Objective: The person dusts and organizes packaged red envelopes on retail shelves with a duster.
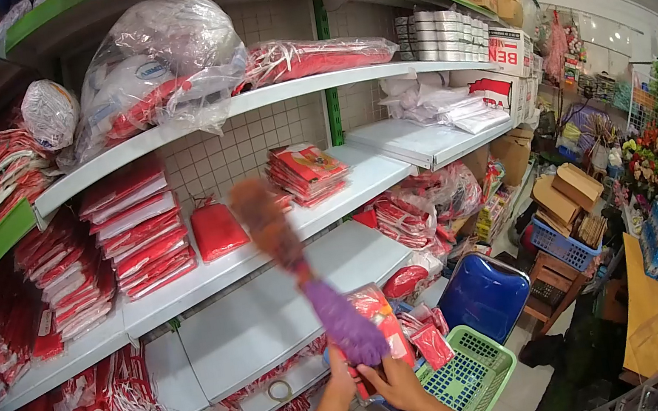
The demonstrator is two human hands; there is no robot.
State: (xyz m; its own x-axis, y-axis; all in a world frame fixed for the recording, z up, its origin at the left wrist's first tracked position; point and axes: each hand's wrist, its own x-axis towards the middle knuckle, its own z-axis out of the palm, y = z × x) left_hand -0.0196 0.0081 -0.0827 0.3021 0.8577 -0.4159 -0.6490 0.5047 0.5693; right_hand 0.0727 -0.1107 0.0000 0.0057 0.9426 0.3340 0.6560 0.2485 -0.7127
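A long fluffy duster (338, 316), brown at its upper end and purple lower down, rises between my hands and is blurred at the top. My right hand (401, 388) is closed at the duster's purple lower end. Held close against it is a stack of red plastic-wrapped packets (382, 311), partly covered by the duster. My left hand (340, 380) grips the left side of these packets; most of its fingers are hidden. Just right of my hands, a green plastic basket (495, 360) holds small red packets (431, 346).
A white shelf (267, 250) carries stacked red packets (139, 227) and a flat red pouch (217, 230). Above stands a large clear bag (161, 68). A roll of tape (279, 390) lies low. A blue stool seat (485, 293) and blue crate (559, 244) stand rightward.
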